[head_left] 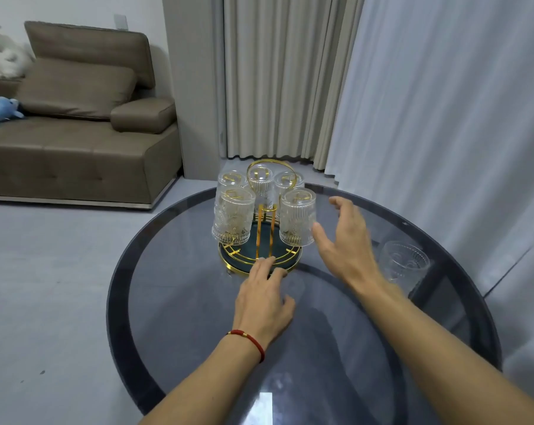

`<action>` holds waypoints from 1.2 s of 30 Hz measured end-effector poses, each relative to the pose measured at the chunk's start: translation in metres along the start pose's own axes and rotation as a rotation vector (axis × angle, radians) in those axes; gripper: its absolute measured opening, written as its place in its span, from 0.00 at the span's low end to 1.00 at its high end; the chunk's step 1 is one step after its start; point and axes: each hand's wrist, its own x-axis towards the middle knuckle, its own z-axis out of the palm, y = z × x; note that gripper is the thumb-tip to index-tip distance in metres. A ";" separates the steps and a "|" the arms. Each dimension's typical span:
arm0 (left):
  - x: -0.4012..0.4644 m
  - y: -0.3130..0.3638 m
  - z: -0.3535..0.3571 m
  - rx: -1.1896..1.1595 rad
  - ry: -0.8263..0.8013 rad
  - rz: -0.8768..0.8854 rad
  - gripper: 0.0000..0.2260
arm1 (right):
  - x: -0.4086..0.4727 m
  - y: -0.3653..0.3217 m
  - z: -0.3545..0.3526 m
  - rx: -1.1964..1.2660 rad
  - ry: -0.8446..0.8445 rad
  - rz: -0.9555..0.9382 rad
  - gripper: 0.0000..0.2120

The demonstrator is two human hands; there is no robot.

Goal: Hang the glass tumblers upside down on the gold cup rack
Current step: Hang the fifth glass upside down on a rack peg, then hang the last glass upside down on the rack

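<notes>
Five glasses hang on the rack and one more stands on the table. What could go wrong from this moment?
1. The open right hand is very near the front right tumbler; a bump might knock it off the gold rack.
2. The last tumbler stands upright behind the right forearm, so a careless pull back could tip it.
3. The left hand only touches the rack's rim with its fingertips, so the rack might slide on the glass table.

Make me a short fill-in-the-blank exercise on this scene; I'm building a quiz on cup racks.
1. The number of tumblers hanging upside down on the gold cup rack is ____.
2. One loose tumbler stands upright on the round glass ____.
3. The hand touching the rack's base rim is the ____ hand.
4. The left hand wears a ____ bracelet on its wrist.

Missing words: five; table; left; red
</notes>
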 end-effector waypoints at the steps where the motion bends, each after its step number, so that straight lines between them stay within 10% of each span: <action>1: 0.000 0.005 -0.002 -0.040 0.020 0.017 0.21 | -0.011 0.009 -0.007 -0.016 0.056 -0.015 0.25; 8: -0.014 0.031 -0.017 -0.204 0.098 0.092 0.20 | -0.051 0.076 -0.050 -0.449 0.152 0.043 0.32; 13: -0.020 0.034 -0.024 -0.228 0.079 0.064 0.21 | -0.063 0.093 -0.046 0.139 0.185 0.555 0.52; 18: -0.019 0.044 -0.028 -0.284 0.066 -0.018 0.21 | -0.065 0.110 -0.044 0.228 0.117 0.712 0.42; 30: -0.016 0.059 -0.036 -1.139 -0.221 -0.344 0.31 | -0.078 0.043 -0.051 0.230 -0.342 -0.099 0.39; 36: -0.012 0.049 -0.051 -1.385 -0.084 -0.466 0.24 | -0.073 0.028 -0.044 0.590 -0.488 0.212 0.37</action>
